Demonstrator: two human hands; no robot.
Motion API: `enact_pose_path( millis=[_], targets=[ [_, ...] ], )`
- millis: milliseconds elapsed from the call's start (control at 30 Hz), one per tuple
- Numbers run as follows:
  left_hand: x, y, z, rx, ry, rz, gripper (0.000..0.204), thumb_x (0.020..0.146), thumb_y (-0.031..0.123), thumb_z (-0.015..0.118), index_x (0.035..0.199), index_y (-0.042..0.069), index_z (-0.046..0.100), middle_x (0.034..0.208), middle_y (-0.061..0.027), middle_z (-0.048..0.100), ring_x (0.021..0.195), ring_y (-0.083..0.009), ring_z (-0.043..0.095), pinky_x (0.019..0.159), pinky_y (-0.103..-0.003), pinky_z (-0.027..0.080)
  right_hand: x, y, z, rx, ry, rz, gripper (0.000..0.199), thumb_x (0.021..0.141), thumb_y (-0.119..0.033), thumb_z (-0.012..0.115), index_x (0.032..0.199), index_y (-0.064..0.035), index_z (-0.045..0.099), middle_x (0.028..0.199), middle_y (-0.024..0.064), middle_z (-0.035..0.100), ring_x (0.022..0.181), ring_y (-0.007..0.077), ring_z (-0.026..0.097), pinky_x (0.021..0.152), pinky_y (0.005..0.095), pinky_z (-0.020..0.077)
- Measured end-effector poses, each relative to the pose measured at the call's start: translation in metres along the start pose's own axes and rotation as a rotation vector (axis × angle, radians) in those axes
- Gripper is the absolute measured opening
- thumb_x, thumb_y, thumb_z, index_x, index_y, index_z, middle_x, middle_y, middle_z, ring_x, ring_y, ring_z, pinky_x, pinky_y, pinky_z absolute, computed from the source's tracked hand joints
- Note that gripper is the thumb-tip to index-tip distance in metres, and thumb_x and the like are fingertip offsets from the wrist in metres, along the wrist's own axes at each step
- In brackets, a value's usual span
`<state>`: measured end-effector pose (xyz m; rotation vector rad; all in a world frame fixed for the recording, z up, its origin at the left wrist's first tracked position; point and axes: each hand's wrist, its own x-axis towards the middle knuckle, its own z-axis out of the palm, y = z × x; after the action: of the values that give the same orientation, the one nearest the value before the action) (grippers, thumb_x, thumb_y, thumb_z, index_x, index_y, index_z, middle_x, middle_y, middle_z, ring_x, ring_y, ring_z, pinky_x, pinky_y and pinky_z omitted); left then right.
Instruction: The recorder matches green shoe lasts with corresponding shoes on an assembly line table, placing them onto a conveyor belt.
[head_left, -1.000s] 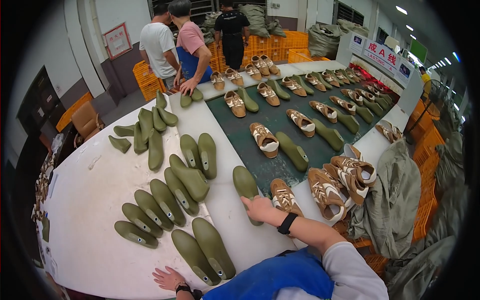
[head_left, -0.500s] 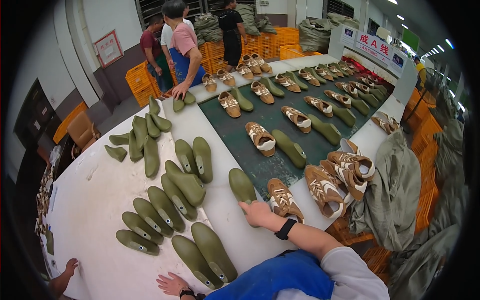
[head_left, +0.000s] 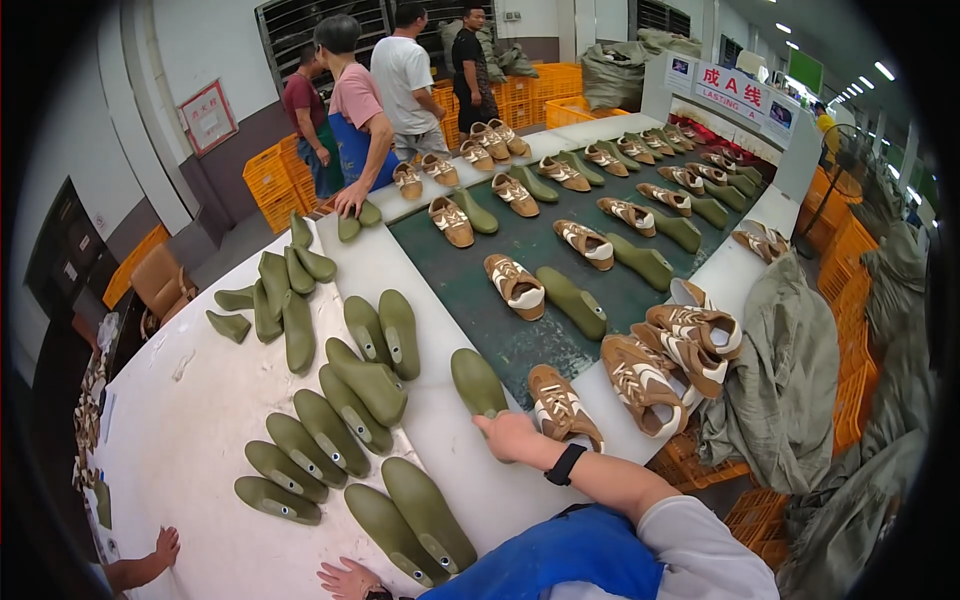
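My right hand, with a dark band on its wrist, is closed on the heel end of a green shoe last at the near edge of the belt. A brown-and-white sneaker stands just right of that hand. On the white table, my left hand lies flat with fingers spread, holding nothing. Close by it are two green lasts side by side. More lasts lie in a row further left.
The green belt carries sneakers and lasts in pairs. Sneakers are heaped at the right beside a grey-green cloth and orange crates. A co-worker's hand touches lasts across the table; another person's hand is at lower left.
The view has shifted slightly. My right hand stays on the same last. A person in white in the background has stepped right, and the other person's hand at lower left has moved right.
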<state>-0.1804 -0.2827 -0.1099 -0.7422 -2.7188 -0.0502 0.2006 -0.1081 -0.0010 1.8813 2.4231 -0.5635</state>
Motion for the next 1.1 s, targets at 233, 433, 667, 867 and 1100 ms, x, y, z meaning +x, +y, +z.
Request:
enact_pose_path(
  millis=[233, 433, 667, 867, 1100],
  targets=[
    [0.003, -0.001, 0.012, -0.034, -0.14, -0.056, 0.062, 0.088, 0.057, 0.027, 0.134, 0.017, 0.037, 0.14, -0.0097, 0.035, 0.125, -0.0329, 0.035, 0.098, -0.054, 0.028, -0.003, -0.002, -0.007, -0.009, 0.014, 0.01, 0.046, 0.076, -0.007, 0.052, 0.121, -0.0114, 0.045, 0.09, 0.0184, 0.06, 0.085, 0.0309, 0.061, 0.067, 0.0372, 0.0501],
    [0.004, 0.002, 0.008, -0.045, -0.245, -0.066, 0.064, 0.088, 0.058, 0.025, 0.138, 0.019, 0.032, 0.144, -0.0079, 0.029, 0.129, -0.0302, 0.03, 0.1, -0.054, 0.023, -0.01, -0.004, -0.003, 0.017, -0.04, -0.011, 0.05, 0.081, -0.012, 0.047, 0.13, -0.017, 0.04, 0.1, 0.022, 0.056, 0.088, 0.0345, 0.06, 0.071, 0.04, 0.049],
    [0.002, -0.005, 0.005, -0.034, -0.172, -0.057, 0.063, 0.088, 0.058, 0.026, 0.137, 0.018, 0.033, 0.142, -0.0093, 0.032, 0.127, -0.0321, 0.033, 0.098, -0.054, 0.027, -0.019, -0.02, 0.007, 0.041, -0.035, -0.022, 0.038, 0.08, -0.01, 0.046, 0.118, -0.0163, 0.048, 0.098, 0.0229, 0.055, 0.085, 0.0352, 0.06, 0.067, 0.0416, 0.049],
    [0.002, -0.003, 0.01, 0.025, -0.122, -0.035, 0.063, 0.088, 0.057, 0.028, 0.136, 0.017, 0.035, 0.14, -0.0106, 0.036, 0.124, -0.0341, 0.037, 0.097, -0.054, 0.029, -0.018, -0.014, 0.002, 0.05, -0.017, -0.006, 0.037, 0.08, -0.015, 0.05, 0.116, -0.0177, 0.051, 0.091, 0.0167, 0.059, 0.085, 0.03, 0.06, 0.065, 0.0367, 0.0494],
    [0.003, -0.007, 0.017, -0.04, -0.144, -0.026, 0.063, 0.088, 0.056, 0.028, 0.135, 0.015, 0.036, 0.139, -0.0117, 0.036, 0.123, -0.035, 0.037, 0.096, -0.054, 0.03, 0.021, 0.052, -0.034, 1.017, 0.107, 0.019, 0.02, 0.079, -0.024, 0.056, 0.098, -0.0184, 0.053, 0.067, 0.0022, 0.052, 0.058, 0.0138, 0.052, 0.047, 0.0301, 0.0393]
  ],
)
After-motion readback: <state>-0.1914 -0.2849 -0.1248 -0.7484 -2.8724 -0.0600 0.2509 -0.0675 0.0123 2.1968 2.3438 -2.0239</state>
